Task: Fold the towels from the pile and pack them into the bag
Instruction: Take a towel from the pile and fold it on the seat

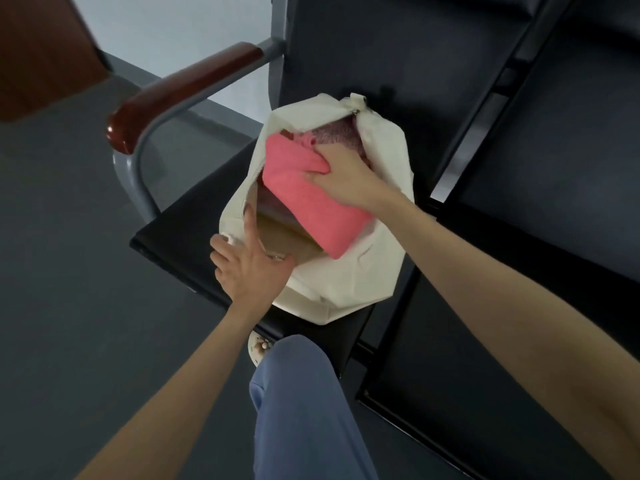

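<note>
Packing is under way: the right hand [341, 174] grips a folded coral-pink terry towel [308, 202], half inside the cream canvas bag [346, 278] on the black seat [173, 233]. The left hand [249, 268] pinches the rim wide. Next, I'd say, push deeper.

Cream bag [349, 278] on blk seat [180, 226], w/ towels inside.
</note>
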The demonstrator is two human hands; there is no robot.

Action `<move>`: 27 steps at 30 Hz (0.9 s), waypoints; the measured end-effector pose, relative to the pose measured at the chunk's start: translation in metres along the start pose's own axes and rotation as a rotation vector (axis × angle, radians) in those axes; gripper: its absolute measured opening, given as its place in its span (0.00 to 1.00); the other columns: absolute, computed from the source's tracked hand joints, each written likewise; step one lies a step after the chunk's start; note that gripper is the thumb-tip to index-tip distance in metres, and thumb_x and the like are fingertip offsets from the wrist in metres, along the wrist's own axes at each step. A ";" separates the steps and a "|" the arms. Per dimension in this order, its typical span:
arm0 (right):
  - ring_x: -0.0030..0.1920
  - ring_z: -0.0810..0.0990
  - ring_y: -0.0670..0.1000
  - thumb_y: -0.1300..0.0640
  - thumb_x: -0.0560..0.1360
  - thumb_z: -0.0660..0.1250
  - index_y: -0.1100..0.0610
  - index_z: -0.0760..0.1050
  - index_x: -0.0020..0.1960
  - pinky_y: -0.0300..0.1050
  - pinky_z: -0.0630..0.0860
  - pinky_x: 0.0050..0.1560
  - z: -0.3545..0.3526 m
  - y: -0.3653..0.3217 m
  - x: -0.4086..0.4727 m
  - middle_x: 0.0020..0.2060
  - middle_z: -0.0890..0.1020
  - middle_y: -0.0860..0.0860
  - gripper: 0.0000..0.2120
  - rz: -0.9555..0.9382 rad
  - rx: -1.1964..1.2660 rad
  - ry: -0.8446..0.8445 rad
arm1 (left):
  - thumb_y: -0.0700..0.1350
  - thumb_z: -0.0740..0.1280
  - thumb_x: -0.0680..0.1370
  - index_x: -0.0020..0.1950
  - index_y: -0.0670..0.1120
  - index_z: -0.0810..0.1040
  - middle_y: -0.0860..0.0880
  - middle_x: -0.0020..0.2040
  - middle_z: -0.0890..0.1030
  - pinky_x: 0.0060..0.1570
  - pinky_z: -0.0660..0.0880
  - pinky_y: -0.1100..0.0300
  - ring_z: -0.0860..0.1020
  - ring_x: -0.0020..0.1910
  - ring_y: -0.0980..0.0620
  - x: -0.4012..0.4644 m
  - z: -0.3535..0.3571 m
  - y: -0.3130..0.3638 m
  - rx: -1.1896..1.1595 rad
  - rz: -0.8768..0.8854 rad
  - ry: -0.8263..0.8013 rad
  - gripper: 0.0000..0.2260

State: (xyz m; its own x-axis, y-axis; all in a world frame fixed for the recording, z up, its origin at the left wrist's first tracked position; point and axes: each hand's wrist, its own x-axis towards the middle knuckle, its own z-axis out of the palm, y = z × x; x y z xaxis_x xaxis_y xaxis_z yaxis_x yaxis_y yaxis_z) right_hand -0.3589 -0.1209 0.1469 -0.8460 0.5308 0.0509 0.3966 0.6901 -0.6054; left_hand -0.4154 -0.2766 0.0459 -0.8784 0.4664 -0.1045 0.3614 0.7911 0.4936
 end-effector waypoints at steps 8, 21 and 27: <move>0.50 0.79 0.59 0.63 0.75 0.59 0.60 0.74 0.55 0.48 0.70 0.44 0.045 0.011 0.017 0.48 0.78 0.56 0.11 0.211 -0.385 -0.181 | 0.50 0.72 0.68 0.77 0.55 0.34 0.42 0.55 0.64 0.36 0.68 0.56 0.74 0.41 0.44 -0.002 -0.010 -0.006 -0.159 0.028 -0.061 0.52; 0.46 0.77 0.55 0.64 0.74 0.62 0.56 0.71 0.37 0.44 0.69 0.43 0.068 0.016 0.040 0.44 0.79 0.56 0.08 0.176 -0.100 -0.366 | 0.42 0.61 0.79 0.57 0.39 0.71 0.41 0.54 0.73 0.45 0.64 0.58 0.74 0.51 0.41 0.008 -0.014 -0.014 -0.266 0.132 0.045 0.10; 0.54 0.77 0.58 0.61 0.74 0.63 0.60 0.73 0.57 0.49 0.73 0.47 0.078 0.020 0.024 0.54 0.78 0.56 0.12 -0.005 -0.468 -0.059 | 0.49 0.61 0.80 0.66 0.42 0.70 0.44 0.56 0.77 0.41 0.67 0.57 0.74 0.44 0.48 0.013 -0.010 -0.012 -0.188 0.166 0.117 0.17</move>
State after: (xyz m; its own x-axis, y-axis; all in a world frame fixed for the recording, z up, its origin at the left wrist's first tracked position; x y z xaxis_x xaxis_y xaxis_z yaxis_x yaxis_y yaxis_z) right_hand -0.3988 -0.1326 0.0745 -0.8616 0.5075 -0.0006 0.4992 0.8472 -0.1817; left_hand -0.4341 -0.2845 0.0475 -0.8464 0.5255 0.0863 0.4483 0.6155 0.6483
